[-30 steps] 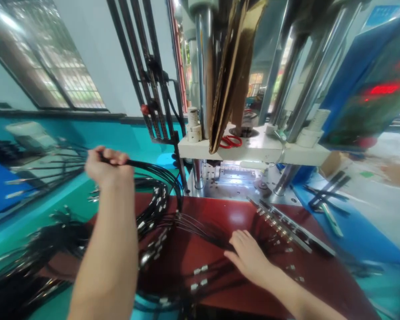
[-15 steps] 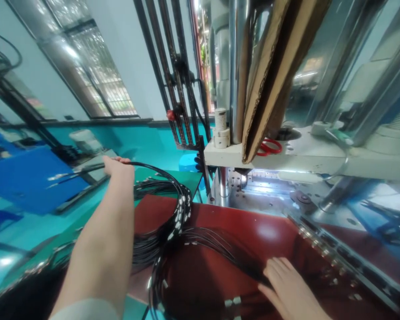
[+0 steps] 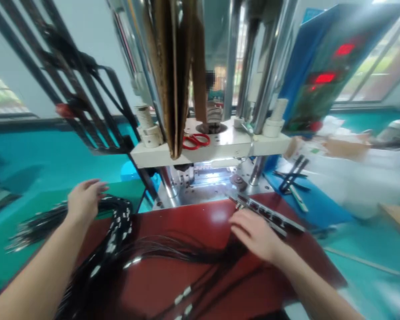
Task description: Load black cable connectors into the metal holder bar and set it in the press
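My left hand [image 3: 85, 200] is over the left side of the table, beside a curved bundle of black cables [image 3: 120, 218] with white tags. Its fingers are stretched out and a little apart, blurred by motion. My right hand [image 3: 253, 233] is bent over the near end of a loose spread of thin black cables [image 3: 180, 251]. These cables run up under its curled fingers, and the grip itself is partly hidden. Just beyond those fingers lies a metal strip [image 3: 270, 215] with slots along it.
A press with a white plate [image 3: 220, 144] stands behind the red-brown table [image 3: 160, 284]. Red-handled scissors [image 3: 196, 141] and folded cardboard [image 3: 175, 89] rest on the plate. Tools [image 3: 293, 178] lie on a blue surface at right. A control box [image 3: 323, 66] shows red digits.
The view has turned right. My left hand has let go of the raised cables and come down beside the bundle. My right hand has moved up towards the metal strip.
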A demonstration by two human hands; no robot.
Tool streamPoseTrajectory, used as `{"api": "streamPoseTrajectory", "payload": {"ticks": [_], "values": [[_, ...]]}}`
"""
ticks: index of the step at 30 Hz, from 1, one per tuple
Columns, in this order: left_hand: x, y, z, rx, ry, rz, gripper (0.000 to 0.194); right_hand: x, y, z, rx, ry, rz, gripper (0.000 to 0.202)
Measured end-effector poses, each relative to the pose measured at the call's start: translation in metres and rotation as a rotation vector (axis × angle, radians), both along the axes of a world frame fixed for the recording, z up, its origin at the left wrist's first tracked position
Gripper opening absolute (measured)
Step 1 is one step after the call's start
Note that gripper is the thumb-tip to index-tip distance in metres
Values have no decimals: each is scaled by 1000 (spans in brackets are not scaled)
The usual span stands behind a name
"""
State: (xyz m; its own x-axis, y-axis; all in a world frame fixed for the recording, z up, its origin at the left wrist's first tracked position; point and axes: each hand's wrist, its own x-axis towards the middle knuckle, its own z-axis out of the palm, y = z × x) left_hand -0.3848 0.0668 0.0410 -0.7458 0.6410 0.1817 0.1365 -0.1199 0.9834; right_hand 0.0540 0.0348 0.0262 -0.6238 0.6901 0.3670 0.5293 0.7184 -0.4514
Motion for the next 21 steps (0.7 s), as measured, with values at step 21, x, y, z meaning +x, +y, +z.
{"api": "streamPoseTrajectory", "payload": {"ticks": [21], "values": [[345, 41, -61, -209, 1412, -873, 30, 94, 42, -10, -116, -796, -548, 21]]}}
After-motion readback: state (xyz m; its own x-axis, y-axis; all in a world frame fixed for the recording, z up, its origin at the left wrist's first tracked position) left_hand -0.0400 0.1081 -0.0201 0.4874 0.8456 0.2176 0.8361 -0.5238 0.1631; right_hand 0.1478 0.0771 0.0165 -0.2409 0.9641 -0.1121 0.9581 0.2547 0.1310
